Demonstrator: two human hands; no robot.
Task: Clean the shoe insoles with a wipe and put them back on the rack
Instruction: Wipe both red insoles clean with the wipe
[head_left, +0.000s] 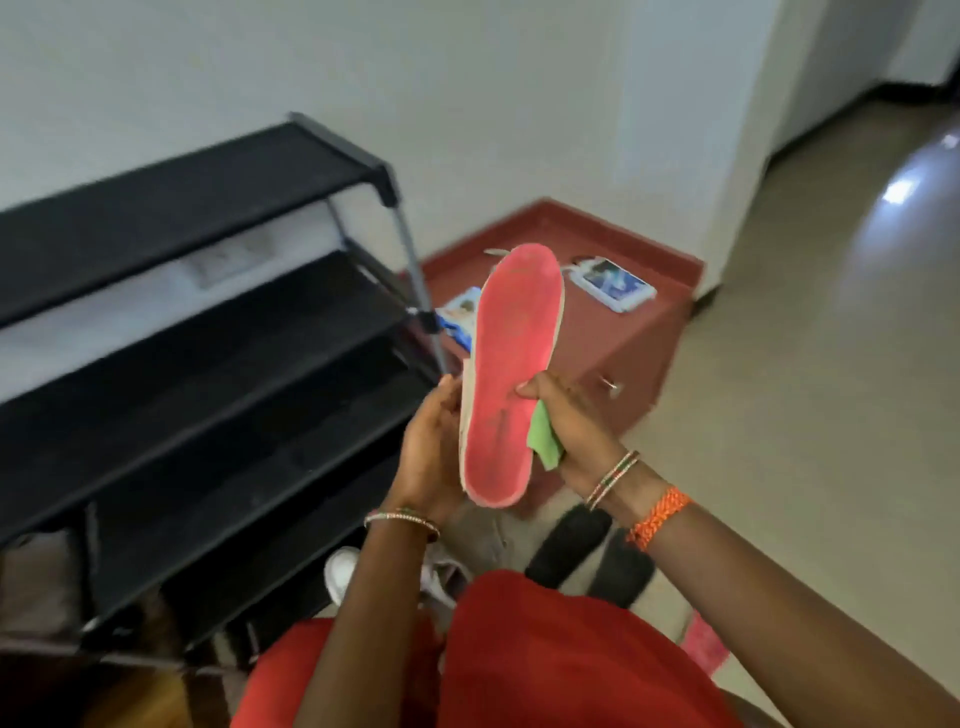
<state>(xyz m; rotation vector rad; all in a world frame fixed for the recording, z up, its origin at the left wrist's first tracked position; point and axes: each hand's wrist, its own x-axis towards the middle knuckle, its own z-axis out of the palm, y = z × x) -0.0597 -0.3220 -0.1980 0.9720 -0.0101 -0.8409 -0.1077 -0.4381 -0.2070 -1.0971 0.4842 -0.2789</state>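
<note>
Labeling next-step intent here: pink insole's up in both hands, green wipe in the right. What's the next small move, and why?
Probably slide the right hand with the green wipe up the pink insole. The wipe sits bunched at the edge near the heel end, most of the pink face is uncovered, and the left hand already steadies the other edge.

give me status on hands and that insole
Left hand grips pink insole by its edge, held upright. Right hand pinches insole, green wipe tucked under fingers. Black shoe rack to the left, shelves look open.
</note>
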